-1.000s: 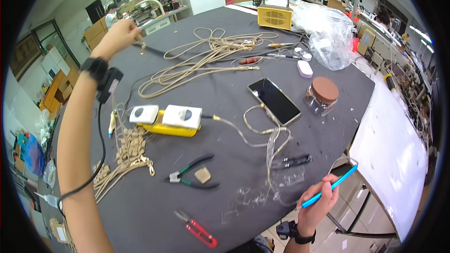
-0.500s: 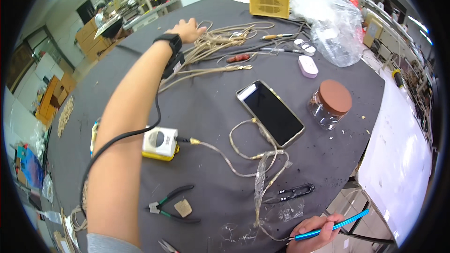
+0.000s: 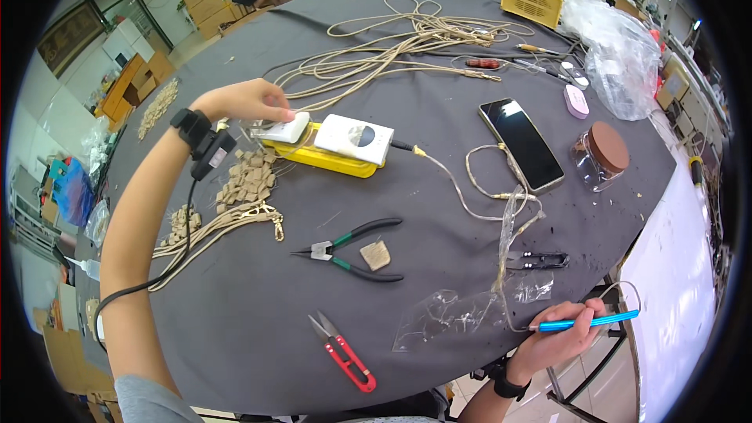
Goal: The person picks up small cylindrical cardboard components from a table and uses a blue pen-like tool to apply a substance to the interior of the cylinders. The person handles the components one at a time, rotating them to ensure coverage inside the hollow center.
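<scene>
My left hand is curled, its fingertips on a small white plug adapter that sits on a yellow power strip. A larger white adapter is beside it, with a taped cable running right. In my right hand, at the lower right, a slim blue pen-shaped tool is gripped between the fingers; a thin wire trails from its left end. Between the hands lie green-and-black pliers, a small beige square, red thread snips and black snips.
Beyond are coiled beige cords, a phone, a jar with a brown lid, a yellow box and a plastic bag. Beige squares and a cord with a metal clasp lie near the power strip.
My left hand has come back from the far cords to the white plug adapter. The right hand still holds the blue tool. The view has shifted, showing the red snips and beige squares.
</scene>
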Demonstrator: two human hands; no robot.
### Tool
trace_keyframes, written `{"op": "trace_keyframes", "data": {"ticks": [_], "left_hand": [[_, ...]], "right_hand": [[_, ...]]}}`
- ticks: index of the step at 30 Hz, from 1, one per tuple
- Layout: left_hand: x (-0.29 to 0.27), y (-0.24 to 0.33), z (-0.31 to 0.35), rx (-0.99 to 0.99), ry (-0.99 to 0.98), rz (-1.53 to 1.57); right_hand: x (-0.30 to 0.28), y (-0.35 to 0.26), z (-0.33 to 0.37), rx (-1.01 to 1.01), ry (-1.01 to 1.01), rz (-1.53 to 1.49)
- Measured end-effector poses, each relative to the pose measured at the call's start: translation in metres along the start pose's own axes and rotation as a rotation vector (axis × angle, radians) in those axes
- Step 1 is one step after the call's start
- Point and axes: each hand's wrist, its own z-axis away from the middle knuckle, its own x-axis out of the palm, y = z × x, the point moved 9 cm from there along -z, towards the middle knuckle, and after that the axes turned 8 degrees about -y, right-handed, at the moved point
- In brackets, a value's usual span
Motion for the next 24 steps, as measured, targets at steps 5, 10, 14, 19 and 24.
{"op": "trace_keyframes", "data": {"ticks": [5, 10, 14, 19, 24], "left_hand": [[-0.029, 0.008, 0.001, 0.083, 0.245, -0.116], [-0.135, 0.022, -0.022, 0.184, 0.637, -0.186], [-0.195, 0.011, -0.001, -0.008, 1.047, -0.195], [-0.145, -0.061, -0.015, -0.062, 0.653, -0.285], [-0.01, -0.037, 0.059, -0.053, 0.427, 0.045]], "right_hand": [[-0.002, -0.002, 0.001, -0.009, 0.028, 0.02], [-0.006, -0.007, -0.002, -0.031, 0.087, 0.06], [0.0, -0.006, 0.002, -0.017, 0.089, 0.106], [0.004, -0.01, 0.008, -0.053, 0.079, 0.08], [0.001, -0.014, 0.01, -0.072, 0.087, 0.071]]}}
